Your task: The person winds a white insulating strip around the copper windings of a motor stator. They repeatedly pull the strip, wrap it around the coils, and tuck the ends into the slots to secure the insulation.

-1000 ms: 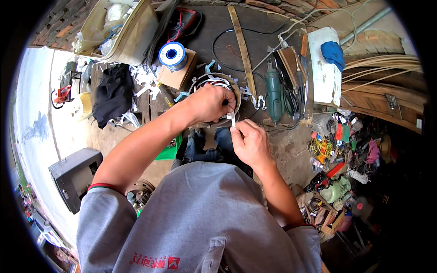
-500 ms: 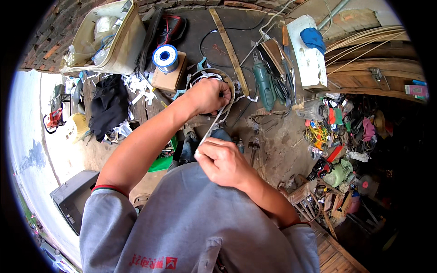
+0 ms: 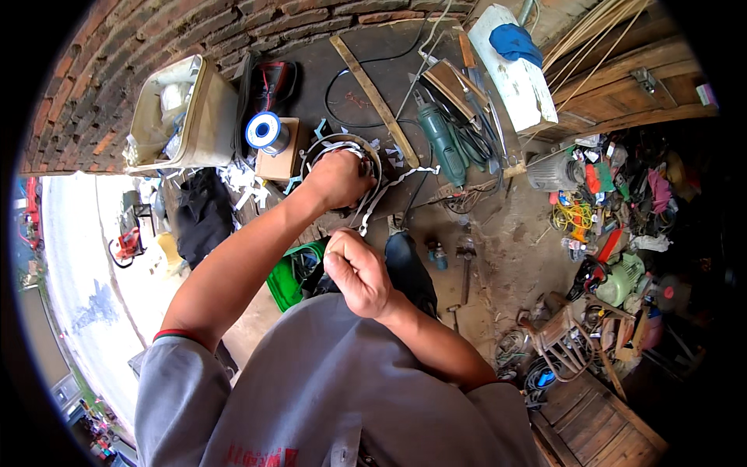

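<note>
My left hand (image 3: 336,179) reaches forward and presses down on a round metal ring (image 3: 345,143) lying on the dark workbench (image 3: 366,70). My right hand (image 3: 358,271) is drawn back near my chest in a fist, gripping the end of a thin white strip (image 3: 381,198). The strip runs taut from my right fist up to the ring under my left hand. White strip offcuts (image 3: 237,180) lie to the left of the ring.
A blue-and-white spool (image 3: 266,131) stands on a small box, with an open beige case (image 3: 183,113) to its left. A green power tool (image 3: 440,142), a wooden slat (image 3: 373,97) and a white canister (image 3: 513,66) lie on the bench. Cluttered tools (image 3: 607,202) cover the ground at right.
My right hand has pulled back from beside the ring toward my chest, drawing the white strip out longer. My left hand stays on the ring.
</note>
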`<action>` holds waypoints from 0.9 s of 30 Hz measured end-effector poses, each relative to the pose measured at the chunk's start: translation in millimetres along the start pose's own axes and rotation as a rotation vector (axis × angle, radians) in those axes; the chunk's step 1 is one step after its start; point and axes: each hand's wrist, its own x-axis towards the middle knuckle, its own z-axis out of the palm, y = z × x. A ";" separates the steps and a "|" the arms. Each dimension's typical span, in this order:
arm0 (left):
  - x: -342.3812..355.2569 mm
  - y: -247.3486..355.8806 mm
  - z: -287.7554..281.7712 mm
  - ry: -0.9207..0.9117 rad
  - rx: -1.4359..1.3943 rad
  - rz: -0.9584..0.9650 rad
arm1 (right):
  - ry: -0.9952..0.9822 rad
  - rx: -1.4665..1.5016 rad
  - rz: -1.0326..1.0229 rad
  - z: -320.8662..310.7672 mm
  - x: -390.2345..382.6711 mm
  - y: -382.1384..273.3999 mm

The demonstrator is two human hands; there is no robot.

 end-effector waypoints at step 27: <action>6.6 21.0 13.6 0.116 0.252 -0.126 | 0.117 0.337 0.110 30.4 2.3 -10.4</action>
